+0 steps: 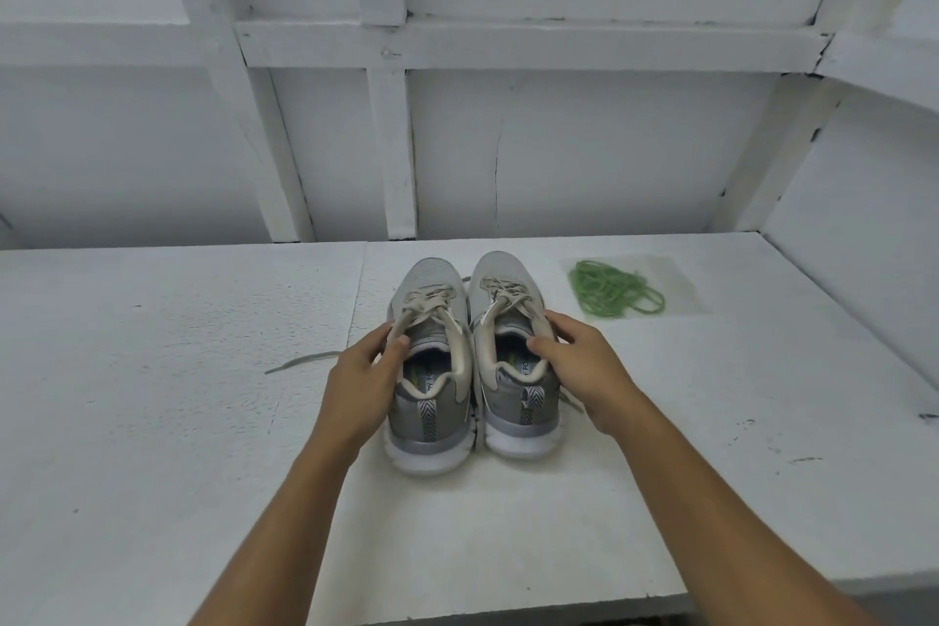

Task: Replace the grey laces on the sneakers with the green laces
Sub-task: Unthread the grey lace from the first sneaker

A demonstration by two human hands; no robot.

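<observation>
Checking near edge first: what are the hands on? —J

Both forearms reach fwd from bottom of view, roughly parallel. L hand [363, 371] grips the collar of the L sneaker [432, 422], thumb hooked inside the opening, fingers curled round the outer side. R hand [584, 366] mirrors it on the R sneaker [518, 417], thumb at the collar rim, fingers wrapped over the outer side nr the tongue. —M

Why held like that? —J

Judgement: steadying/squaring the pair before unlacing. Heels face the person, toes point away, soles flat on the table [152, 422]. Shoes sit side by side, soles seem to touch, so eyelets are easy to get at from above. —M

Laces? —J

Grey laces [432, 300] threaded in both shoes, untied. One loose end [305, 362] trails left across the table. None out of the eyelets as far as I can see, so task looks to be at its start. —M

New ones? —J

Green laces [612, 292] in a loose tangle, farther back & right of the R toe, apart from the shoes, on a clear plastic sheet [681, 280]. Prob. parked there for R-hand reach. Can't tell if one lace or two. Beyond: white panelled wall [559, 142]. —M
</observation>
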